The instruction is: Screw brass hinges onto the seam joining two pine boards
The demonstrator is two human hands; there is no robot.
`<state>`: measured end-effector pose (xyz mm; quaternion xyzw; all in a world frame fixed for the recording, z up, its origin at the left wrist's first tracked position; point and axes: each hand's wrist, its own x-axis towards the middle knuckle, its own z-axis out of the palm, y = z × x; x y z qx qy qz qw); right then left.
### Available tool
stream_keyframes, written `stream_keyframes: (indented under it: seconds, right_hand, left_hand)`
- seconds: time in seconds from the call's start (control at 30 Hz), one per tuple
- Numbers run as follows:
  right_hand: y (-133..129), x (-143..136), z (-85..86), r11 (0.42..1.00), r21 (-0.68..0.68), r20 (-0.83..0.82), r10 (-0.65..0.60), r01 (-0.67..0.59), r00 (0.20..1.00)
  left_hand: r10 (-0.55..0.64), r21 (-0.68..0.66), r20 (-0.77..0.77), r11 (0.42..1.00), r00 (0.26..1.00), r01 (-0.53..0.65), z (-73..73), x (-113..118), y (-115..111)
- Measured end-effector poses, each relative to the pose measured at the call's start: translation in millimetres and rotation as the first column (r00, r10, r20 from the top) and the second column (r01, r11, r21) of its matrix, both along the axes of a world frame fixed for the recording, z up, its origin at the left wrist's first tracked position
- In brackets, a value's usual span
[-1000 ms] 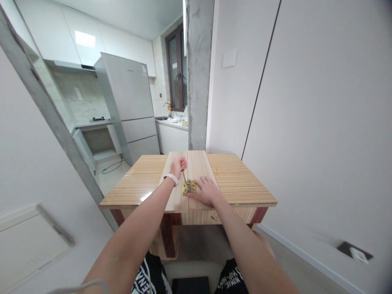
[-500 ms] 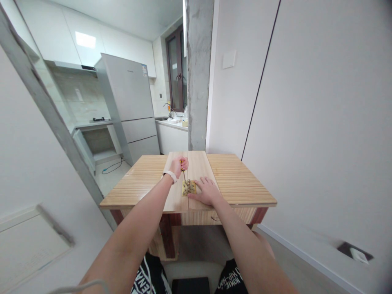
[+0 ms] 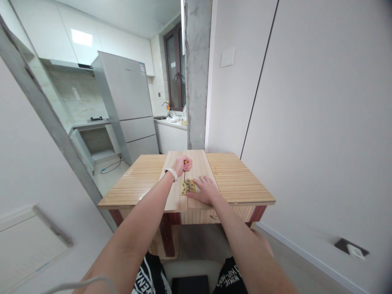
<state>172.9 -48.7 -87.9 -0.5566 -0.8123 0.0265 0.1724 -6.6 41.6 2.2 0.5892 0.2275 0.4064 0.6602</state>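
My left hand (image 3: 183, 164) is closed around the yellow-and-black handle of a screwdriver (image 3: 185, 176). Its thin shaft points down at the upper left part of a brass hinge (image 3: 184, 188); whether the tip sits in a screw is too small to tell. The hinge lies flat across the seam between two pale wooden boards (image 3: 173, 198). My right hand (image 3: 207, 190) rests with spread fingers on the right-hand board, thumb and fingertips at the hinge's right edge.
Beneath the boards is a striped wooden table (image 3: 241, 179) with a drawer handle (image 3: 214, 217) at its front. A grey concrete pillar (image 3: 198, 81) and a white wall stand behind it. A fridge (image 3: 128, 94) is at the back left. A cable (image 3: 88, 281) hangs at lower left.
My left hand has shifted slightly right and turned, bringing the screwdriver closer to upright. My right hand keeps its place beside the hinge. The whole view has shifted a little.
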Motion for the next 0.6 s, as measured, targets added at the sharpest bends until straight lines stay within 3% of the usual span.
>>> stream_keyframes:
  seconds: [0.13,0.3,0.6]
  right_hand:
    - [-2,0,1.9,1.000,0.005,-0.002,0.000,0.000,1.000]
    - [-1,-1,1.0,1.000,0.002,-0.001,-0.010,0.010,1.000]
    - [1,-2,-1.7,1.000,-0.025,0.017,-0.012,0.012,1.000]
  left_hand:
    - [0.037,-0.005,0.002,0.999,0.999,-0.037,-0.9,1,1]
    - [0.188,0.004,0.052,0.982,0.981,-0.188,-4.9,4,-2]
    - [0.465,-0.001,0.122,0.884,0.877,-0.468,-11.5,20,-8]
